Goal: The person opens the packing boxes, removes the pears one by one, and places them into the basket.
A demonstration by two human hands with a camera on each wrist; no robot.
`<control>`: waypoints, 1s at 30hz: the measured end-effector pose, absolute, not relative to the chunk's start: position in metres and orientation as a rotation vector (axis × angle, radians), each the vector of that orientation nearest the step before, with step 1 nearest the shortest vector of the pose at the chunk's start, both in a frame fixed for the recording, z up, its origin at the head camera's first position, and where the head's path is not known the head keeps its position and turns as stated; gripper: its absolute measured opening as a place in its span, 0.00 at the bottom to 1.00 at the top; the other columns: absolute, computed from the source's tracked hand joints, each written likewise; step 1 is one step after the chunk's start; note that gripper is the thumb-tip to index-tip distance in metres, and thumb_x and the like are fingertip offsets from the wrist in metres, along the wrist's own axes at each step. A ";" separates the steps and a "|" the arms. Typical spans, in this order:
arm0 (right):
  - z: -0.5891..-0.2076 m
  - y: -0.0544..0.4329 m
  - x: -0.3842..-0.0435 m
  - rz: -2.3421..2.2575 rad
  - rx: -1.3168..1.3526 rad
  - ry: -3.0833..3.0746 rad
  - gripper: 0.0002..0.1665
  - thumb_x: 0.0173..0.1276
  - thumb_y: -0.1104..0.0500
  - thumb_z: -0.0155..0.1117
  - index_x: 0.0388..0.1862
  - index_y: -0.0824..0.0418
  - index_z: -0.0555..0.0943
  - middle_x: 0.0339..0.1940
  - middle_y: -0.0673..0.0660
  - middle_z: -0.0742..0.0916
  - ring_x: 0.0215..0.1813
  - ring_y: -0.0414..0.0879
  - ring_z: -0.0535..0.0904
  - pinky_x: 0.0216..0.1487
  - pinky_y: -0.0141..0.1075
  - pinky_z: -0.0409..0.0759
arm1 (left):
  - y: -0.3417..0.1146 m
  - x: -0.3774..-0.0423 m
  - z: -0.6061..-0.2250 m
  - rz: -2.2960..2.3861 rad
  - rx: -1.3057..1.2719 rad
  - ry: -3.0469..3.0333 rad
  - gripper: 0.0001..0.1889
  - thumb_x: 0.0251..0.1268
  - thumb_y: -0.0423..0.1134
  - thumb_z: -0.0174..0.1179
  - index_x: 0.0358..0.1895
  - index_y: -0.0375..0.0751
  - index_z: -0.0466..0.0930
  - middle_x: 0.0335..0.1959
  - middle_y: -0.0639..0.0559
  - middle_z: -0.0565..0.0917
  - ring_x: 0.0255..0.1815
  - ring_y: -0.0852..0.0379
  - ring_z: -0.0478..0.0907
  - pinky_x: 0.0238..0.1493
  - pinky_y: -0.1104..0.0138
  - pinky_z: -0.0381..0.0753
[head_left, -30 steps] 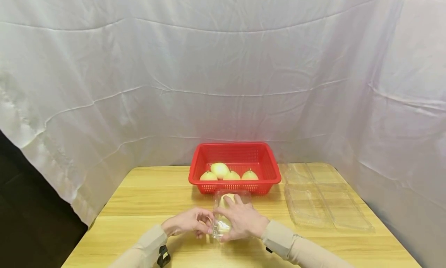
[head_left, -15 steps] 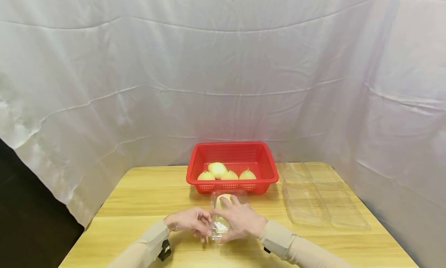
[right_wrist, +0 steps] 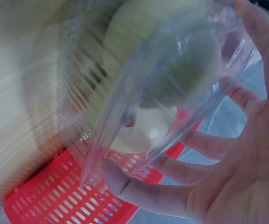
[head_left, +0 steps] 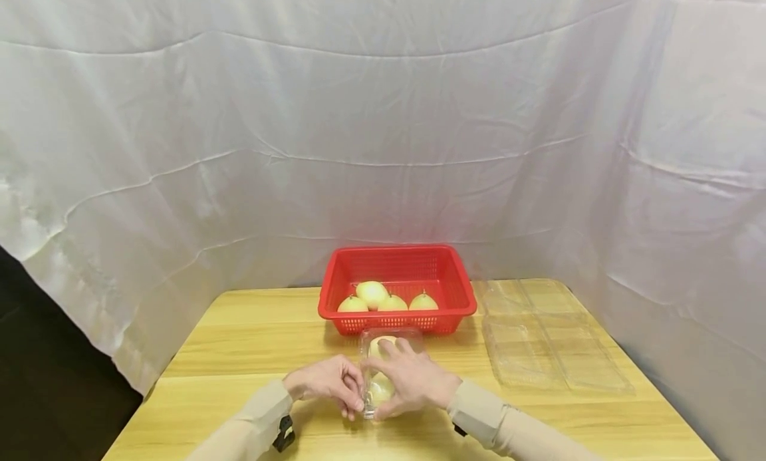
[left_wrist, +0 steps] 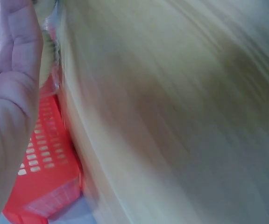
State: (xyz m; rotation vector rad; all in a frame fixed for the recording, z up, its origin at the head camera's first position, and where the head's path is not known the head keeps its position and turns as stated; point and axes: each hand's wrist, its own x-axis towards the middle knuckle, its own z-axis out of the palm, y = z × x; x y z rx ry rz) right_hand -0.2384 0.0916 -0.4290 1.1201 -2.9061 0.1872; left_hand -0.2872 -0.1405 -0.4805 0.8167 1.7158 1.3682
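A clear plastic clamshell box (head_left: 413, 334) stands on the table just in front of the red basket, holding pale yellow pears (head_left: 380, 386). My right hand (head_left: 413, 379) lies across the top of the box with its fingers spread, the fingertips touching the lid. In the right wrist view the lid (right_wrist: 125, 88) bows over the pears, and my right fingers (right_wrist: 148, 191) reach across its edge. At the near left corner of the box, my left hand (head_left: 331, 384) pinches the rim between thumb and fingers. The left wrist view shows little of that grip.
The red basket (head_left: 353, 324) sits behind the box with several pears (head_left: 372, 293) inside. To the right lie clear plastic containers (head_left: 523, 358), spread flat on the wooden table (head_left: 251, 328). A grey curtain (head_left: 383, 148) encloses the back and sides.
My left fingers have slid slightly toward the near corner of the box. My right hand stays spread over the lid. The head view has shifted a little.
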 end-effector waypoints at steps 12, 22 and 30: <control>-0.427 0.098 -0.240 0.264 1.156 -2.935 0.49 0.47 0.26 0.70 0.70 0.28 0.65 0.65 0.51 0.70 0.65 0.53 0.67 0.42 0.54 0.81 | -0.146 -0.301 -0.473 1.485 0.775 1.851 0.11 0.63 0.30 0.63 0.44 0.24 0.82 0.33 0.45 0.89 0.24 0.59 0.84 0.26 0.71 0.81; -0.429 0.096 -0.237 0.155 1.140 -2.907 0.49 0.48 0.25 0.68 0.71 0.29 0.65 0.64 0.53 0.71 0.63 0.51 0.68 0.49 0.55 0.79 | -0.133 -0.306 -0.471 1.678 0.499 2.153 0.13 0.59 0.27 0.62 0.44 0.28 0.70 0.27 0.44 0.84 0.21 0.57 0.81 0.22 0.70 0.74; -0.430 0.095 -0.236 0.147 1.119 -2.937 0.49 0.47 0.24 0.68 0.70 0.30 0.66 0.67 0.52 0.70 0.66 0.53 0.67 0.45 0.57 0.80 | -0.128 -0.315 -0.475 1.684 0.477 2.131 0.31 0.58 0.25 0.57 0.69 0.34 0.66 0.33 0.46 0.80 0.26 0.57 0.79 0.24 0.70 0.74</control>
